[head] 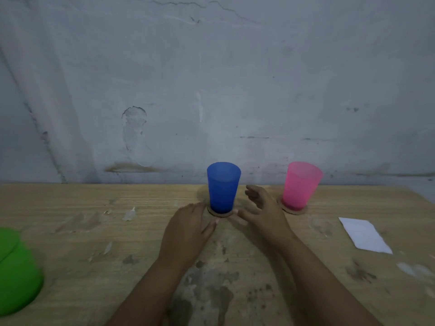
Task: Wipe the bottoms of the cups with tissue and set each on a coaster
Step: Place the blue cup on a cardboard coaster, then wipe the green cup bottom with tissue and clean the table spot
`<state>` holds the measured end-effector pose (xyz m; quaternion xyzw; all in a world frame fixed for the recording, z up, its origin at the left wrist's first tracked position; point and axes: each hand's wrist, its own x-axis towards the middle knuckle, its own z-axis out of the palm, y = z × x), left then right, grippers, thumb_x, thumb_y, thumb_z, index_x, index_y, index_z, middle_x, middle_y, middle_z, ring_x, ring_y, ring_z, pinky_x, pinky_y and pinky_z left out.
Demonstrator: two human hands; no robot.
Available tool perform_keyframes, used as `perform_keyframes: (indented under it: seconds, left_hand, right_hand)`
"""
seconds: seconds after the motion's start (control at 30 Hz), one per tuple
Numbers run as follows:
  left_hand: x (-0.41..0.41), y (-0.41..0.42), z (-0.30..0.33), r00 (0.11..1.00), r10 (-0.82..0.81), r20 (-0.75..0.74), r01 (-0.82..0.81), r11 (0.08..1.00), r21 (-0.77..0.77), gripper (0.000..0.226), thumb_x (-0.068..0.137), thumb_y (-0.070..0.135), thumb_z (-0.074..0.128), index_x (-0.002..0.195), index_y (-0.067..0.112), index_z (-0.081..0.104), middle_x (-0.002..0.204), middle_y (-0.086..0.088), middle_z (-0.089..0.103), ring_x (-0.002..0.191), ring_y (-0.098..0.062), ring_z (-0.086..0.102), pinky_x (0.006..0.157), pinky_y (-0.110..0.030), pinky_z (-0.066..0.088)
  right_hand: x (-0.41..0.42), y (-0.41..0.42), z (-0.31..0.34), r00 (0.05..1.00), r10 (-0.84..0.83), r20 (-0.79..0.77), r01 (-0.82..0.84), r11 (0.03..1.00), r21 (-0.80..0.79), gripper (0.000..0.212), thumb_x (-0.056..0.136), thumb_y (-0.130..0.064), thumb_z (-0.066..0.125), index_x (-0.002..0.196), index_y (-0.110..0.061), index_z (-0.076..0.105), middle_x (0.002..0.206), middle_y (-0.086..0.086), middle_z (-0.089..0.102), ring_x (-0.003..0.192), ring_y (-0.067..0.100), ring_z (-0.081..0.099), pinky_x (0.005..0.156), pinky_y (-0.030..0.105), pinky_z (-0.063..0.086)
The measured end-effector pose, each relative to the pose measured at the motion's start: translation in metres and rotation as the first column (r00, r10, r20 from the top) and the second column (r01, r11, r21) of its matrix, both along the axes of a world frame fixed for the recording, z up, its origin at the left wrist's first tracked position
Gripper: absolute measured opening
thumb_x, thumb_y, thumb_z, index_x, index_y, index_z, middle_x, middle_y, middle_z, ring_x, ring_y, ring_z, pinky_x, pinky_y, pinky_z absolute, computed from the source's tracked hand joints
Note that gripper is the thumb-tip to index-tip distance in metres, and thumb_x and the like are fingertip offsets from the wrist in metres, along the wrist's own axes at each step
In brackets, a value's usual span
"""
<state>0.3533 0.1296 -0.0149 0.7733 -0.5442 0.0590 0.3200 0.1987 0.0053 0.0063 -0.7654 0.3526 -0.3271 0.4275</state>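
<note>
A blue cup (223, 187) stands upright on a round cork coaster (221, 214) near the table's far edge. To its right a pink cup (300, 184) stands on another coaster (294, 210). My left hand (188, 228) rests flat on the table just left of the blue cup's coaster, fingers apart, holding nothing. My right hand (263, 208) hovers just right of the blue cup, fingers spread, empty. A white tissue (363, 234) lies flat on the table at the right. A green cup (17, 271) lies on its side at the left edge, blurred.
The wooden table (117, 231) is worn and stained, with dark patches near the front middle. A cracked grey wall (211, 90) rises right behind the cups at the table's back edge.
</note>
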Motion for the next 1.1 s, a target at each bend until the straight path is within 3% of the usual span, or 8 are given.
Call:
perform_keyframes:
  seconds: [0.1,0.23,0.33,0.43,0.63,0.77,0.9,1.1]
  left_hand:
    - [-0.035,0.007,0.013,0.990,-0.116,0.078,0.123,0.989,-0.087,0.038,0.084,0.036,0.060,0.119,0.021,0.062,0.107,0.003,0.069,0.096,-0.013,0.062,0.082,-0.020,0.040]
    - [-0.094,-0.018,0.030,0.944,-0.324,0.058,0.328,0.940,-0.090,0.038,0.088,0.037,0.053,0.124,0.025,0.057,0.119,0.009,0.064,0.109,-0.008,0.055,0.087,-0.019,0.038]
    - [-0.138,-0.049,0.032,0.906,-0.420,0.058,0.423,0.902,-0.089,0.036,0.088,0.034,0.053,0.123,0.025,0.058,0.121,0.007,0.063,0.110,-0.010,0.054,0.089,-0.021,0.040]
    - [-0.182,-0.083,0.025,0.870,-0.493,-0.002,0.492,0.868,-0.073,0.035,0.089,0.025,0.052,0.123,0.021,0.059,0.122,0.004,0.062,0.112,-0.014,0.054,0.090,-0.024,0.039]
    - [-0.235,-0.139,0.002,0.820,-0.559,-0.125,0.568,0.821,0.054,0.039,0.090,0.023,0.053,0.129,0.013,0.055,0.130,-0.003,0.057,0.121,-0.017,0.048,0.100,-0.026,0.034]
    - [-0.246,-0.156,0.000,0.822,-0.563,-0.081,0.568,0.820,0.065,0.029,0.086,0.035,0.060,0.106,0.015,0.068,0.109,-0.005,0.066,0.106,-0.021,0.055,0.091,-0.035,0.042]
    - [-0.249,-0.164,0.007,0.851,-0.522,-0.059,0.525,0.849,0.062,0.019,0.084,0.034,0.061,0.088,0.020,0.072,0.092,0.001,0.069,0.090,-0.019,0.058,0.080,-0.036,0.043]
    - [-0.241,-0.153,0.021,0.839,-0.520,-0.163,0.530,0.848,0.022,0.031,0.076,0.042,0.066,0.104,0.028,0.066,0.099,0.008,0.069,0.093,-0.011,0.059,0.080,-0.033,0.046]
  right_hand:
    - [-0.037,-0.001,0.009,0.998,-0.042,-0.056,0.035,0.993,-0.112,0.051,0.072,-0.026,0.077,0.119,-0.026,0.057,0.112,-0.014,0.062,0.100,-0.003,0.058,0.077,0.003,0.039]
    - [-0.101,-0.005,0.016,0.970,-0.191,-0.151,0.139,0.943,-0.301,0.021,0.074,-0.019,0.073,0.095,-0.022,0.070,0.082,-0.008,0.071,0.071,-0.008,0.060,0.067,0.006,0.042]
    - [-0.152,-0.016,0.014,0.921,-0.330,-0.209,0.251,0.910,-0.330,0.017,0.078,-0.016,0.068,0.094,-0.021,0.071,0.086,-0.006,0.071,0.083,0.007,0.064,0.076,0.024,0.046]
    - [-0.196,-0.032,0.008,0.837,-0.466,-0.287,0.363,0.865,-0.347,0.022,0.081,-0.013,0.062,0.101,-0.017,0.070,0.105,0.001,0.070,0.100,0.020,0.062,0.078,0.026,0.041]
    - [-0.244,-0.066,0.000,0.806,-0.358,-0.471,0.243,0.926,-0.290,0.032,0.083,-0.013,0.063,0.115,-0.013,0.065,0.124,0.006,0.063,0.115,0.022,0.056,0.092,0.021,0.034]
    - [-0.247,-0.076,-0.005,0.831,-0.368,-0.417,0.247,0.916,-0.315,0.021,0.077,-0.011,0.068,0.097,-0.015,0.074,0.108,0.004,0.071,0.103,0.020,0.061,0.078,0.014,0.033]
    - [-0.244,-0.079,-0.006,0.833,-0.422,-0.358,0.284,0.882,-0.376,0.009,0.072,-0.013,0.070,0.076,-0.019,0.076,0.082,0.004,0.074,0.080,0.020,0.064,0.065,0.025,0.039]
    - [-0.236,-0.074,0.010,0.889,-0.371,-0.270,0.290,0.910,-0.297,0.010,0.081,-0.016,0.062,0.074,-0.018,0.069,0.080,0.001,0.068,0.076,0.014,0.058,0.065,0.023,0.037]
